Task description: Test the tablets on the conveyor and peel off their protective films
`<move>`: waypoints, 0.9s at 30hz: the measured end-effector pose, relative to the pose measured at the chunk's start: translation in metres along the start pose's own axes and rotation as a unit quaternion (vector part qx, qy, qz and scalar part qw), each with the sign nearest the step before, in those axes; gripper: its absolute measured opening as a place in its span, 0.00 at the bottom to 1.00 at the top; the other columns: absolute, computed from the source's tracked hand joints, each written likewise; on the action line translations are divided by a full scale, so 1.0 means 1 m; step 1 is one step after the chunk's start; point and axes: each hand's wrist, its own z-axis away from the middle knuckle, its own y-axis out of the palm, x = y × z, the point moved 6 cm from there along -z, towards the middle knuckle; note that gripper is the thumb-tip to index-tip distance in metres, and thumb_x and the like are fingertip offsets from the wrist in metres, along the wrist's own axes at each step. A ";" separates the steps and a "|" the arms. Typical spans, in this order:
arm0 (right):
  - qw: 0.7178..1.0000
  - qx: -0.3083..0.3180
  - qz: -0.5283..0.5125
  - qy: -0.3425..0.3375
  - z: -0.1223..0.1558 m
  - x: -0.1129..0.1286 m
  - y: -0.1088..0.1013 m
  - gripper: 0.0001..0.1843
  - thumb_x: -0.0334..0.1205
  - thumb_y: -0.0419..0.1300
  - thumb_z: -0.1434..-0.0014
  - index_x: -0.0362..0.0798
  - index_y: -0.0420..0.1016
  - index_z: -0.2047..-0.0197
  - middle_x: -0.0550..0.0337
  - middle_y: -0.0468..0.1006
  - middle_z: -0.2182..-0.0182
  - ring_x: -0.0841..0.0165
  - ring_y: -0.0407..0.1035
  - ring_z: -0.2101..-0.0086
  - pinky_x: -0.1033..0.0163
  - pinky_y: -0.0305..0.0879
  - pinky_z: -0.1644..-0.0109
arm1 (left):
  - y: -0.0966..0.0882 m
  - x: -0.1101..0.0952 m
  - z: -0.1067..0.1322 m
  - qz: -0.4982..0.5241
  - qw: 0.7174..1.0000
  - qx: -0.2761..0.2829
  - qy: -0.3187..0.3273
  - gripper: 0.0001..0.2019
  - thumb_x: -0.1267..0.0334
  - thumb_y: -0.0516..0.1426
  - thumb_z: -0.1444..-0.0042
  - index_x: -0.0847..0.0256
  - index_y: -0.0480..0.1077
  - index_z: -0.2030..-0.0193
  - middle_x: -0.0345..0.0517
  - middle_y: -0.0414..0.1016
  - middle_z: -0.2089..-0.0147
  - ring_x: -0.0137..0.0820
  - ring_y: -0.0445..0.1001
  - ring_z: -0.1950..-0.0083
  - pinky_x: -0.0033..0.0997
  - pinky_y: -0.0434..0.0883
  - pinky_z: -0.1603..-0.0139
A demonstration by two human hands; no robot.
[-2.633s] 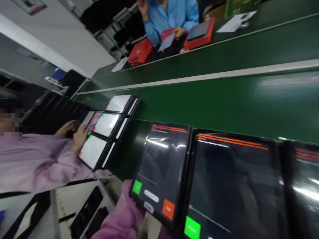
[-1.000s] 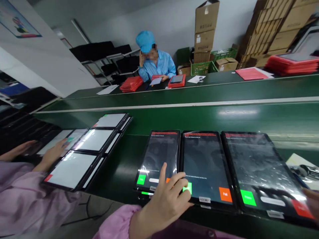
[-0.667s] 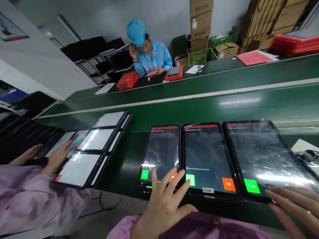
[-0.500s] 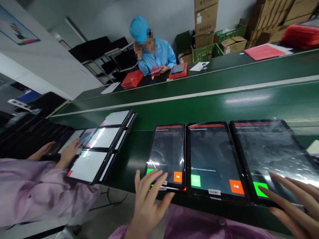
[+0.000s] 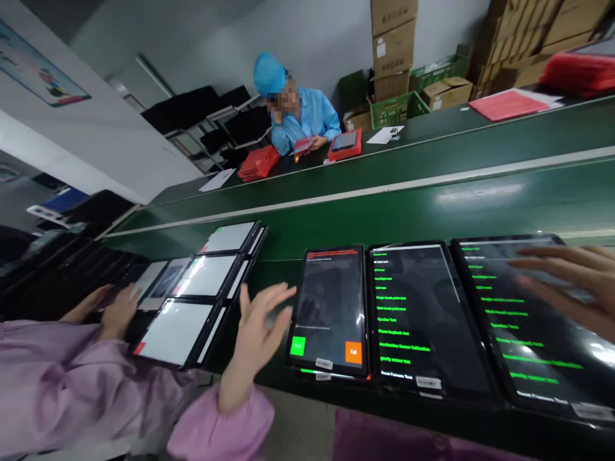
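Three dark tablets lie side by side in front of me. The left tablet point(image 5: 331, 301) has a green button and an orange "Fail" button at the bottom of its screen. Green lists of test names fill the middle tablet point(image 5: 432, 307) and the right tablet point(image 5: 509, 333). My left hand point(image 5: 259, 326), fingers apart and holding nothing, hovers just left of the left tablet. Above the upper part of the right tablet, my right hand point(image 5: 571, 282) reaches in with stretched fingers, holding nothing. I cannot tell whether its fingertips touch the glass.
At left, another person's hands point(image 5: 118, 310) work beside stacked white-screened tablets point(image 5: 206, 275). A co-worker in blue point(image 5: 312, 115) sits across the green bench point(image 5: 384, 221), near red pouches point(image 5: 259, 163). Cardboard boxes point(image 5: 396, 48) and a green crate point(image 5: 396, 112) stand behind.
My left hand has moved left, off the left tablet's lower edge. My right hand has risen up the right tablet. The middle and right screens have switched from buttons to green lists.
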 end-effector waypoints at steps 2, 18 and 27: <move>0.998 0.050 0.039 -0.003 -0.035 -0.002 0.015 0.47 0.88 0.47 0.43 0.60 0.88 0.52 0.45 0.84 0.53 0.50 0.75 0.58 0.39 0.65 0.55 | 0.022 0.011 -0.049 0.029 0.994 0.094 -0.057 0.19 0.52 0.50 0.27 0.53 0.63 0.35 0.55 0.83 0.39 0.45 0.79 0.34 0.74 0.37 0.20; 0.981 0.110 0.139 -0.080 -0.042 0.005 0.027 0.36 0.68 0.42 0.26 0.58 0.86 0.48 0.46 0.81 0.45 0.50 0.77 0.51 0.45 0.75 0.55 | 0.103 -0.135 -0.148 0.094 0.927 0.339 0.128 0.15 0.56 0.54 0.26 0.57 0.67 0.37 0.55 0.76 0.31 0.46 0.70 0.26 0.77 0.26 0.22; 0.966 0.108 0.192 -0.134 -0.041 0.021 0.027 0.48 0.69 0.29 0.25 0.57 0.89 0.53 0.40 0.82 0.49 0.47 0.79 0.57 0.44 0.76 0.63 | 0.029 -0.037 -0.121 0.166 0.968 0.186 -0.003 0.17 0.44 0.53 0.30 0.52 0.71 0.45 0.45 0.88 0.49 0.42 0.86 0.45 0.70 0.38 0.18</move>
